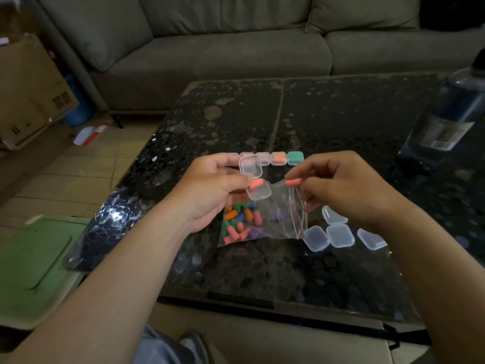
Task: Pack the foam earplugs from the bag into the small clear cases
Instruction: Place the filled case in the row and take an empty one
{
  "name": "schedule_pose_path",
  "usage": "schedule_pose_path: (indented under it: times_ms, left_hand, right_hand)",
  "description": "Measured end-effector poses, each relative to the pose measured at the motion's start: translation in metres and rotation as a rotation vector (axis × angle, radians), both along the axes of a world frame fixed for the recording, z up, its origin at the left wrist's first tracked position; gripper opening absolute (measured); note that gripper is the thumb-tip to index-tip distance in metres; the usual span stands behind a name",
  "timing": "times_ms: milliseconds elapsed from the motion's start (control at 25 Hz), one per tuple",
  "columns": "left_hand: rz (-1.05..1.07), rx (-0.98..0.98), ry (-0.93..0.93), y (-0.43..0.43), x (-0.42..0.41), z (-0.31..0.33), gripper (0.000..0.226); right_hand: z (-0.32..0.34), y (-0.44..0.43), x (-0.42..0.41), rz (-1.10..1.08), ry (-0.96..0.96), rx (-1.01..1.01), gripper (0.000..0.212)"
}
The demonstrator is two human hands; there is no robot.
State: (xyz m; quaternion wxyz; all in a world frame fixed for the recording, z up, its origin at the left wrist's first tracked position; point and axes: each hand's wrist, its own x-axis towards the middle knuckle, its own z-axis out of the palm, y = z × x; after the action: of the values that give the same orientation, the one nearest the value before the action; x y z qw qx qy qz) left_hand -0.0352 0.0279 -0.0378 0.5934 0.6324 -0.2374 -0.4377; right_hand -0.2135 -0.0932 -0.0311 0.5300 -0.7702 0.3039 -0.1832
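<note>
Seated at a dark glass table (341,114), a person works with both hands raised just above its surface. The left hand (210,187) grips an open case (258,191) from the left, thumb and curled fingers closed on it. The hinged lid stands up on the far side, and a pink earplug (256,184) lies in the base. The case is held off the table, over the near end of the bag (278,214).

The right hand (341,185) pinches a second earplug (292,183), also pink, between thumb and fingertips. It sits just right of the case, not touching it.

The clear zip bag lies on the table below both hands, its mouth lifted toward the right hand. Whether that hand's lower fingers also hold the bag cannot be told. Loose earplugs (238,222) in orange, green, pink and purple are heaped in the bag's left end.

Beyond the hands, a row of filled cases (278,158) stands on the table, with orange and green at its right end. Four empty cases (340,235), lids closed, lie just right of the bag, near the right forearm.

A bottle (451,111) stands at the table's right edge, a grey sofa (210,48) sits behind, and a cardboard box (31,88) is on the floor at left.
</note>
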Motion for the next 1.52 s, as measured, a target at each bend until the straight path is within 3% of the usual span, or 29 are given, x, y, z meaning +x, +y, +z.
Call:
schedule_pose_path:
  times_ms: [160,480,680,880,1120,1320,1520]
  left_hand:
    - [-0.012,-0.035,0.029,0.0,-0.003,0.001,0.035]
    - [-0.013,-0.066,0.05,-0.004,-0.015,-0.001,0.037]
    - [-0.026,-0.073,0.09,-0.004,-0.016,0.0,0.028]
    - [-0.024,-0.071,0.093,-0.003,-0.014,0.001,0.031]
    - [-0.004,-0.08,0.119,-0.003,-0.012,0.002,0.034]
    - [-0.04,-0.058,0.084,-0.003,-0.014,0.002,0.033]
    - [-0.101,-0.038,0.064,-0.001,-0.014,0.002,0.02]
  right_hand:
    - [0.004,0.003,0.001,-0.03,-0.11,0.094,0.028]
    - [-0.007,0.01,0.011,0.004,-0.078,-0.071,0.007]
    - [-0.007,0.013,0.012,0.053,-0.142,-0.105,0.004]
    - [-0.006,0.013,0.01,0.103,-0.169,-0.057,0.011]
    - [-0.01,0.008,0.008,-0.02,-0.132,-0.073,0.023]
    - [-0.01,0.008,0.007,0.09,-0.113,-0.078,0.039]
    - [-0.013,0.006,0.007,0.057,-0.13,-0.065,0.04]
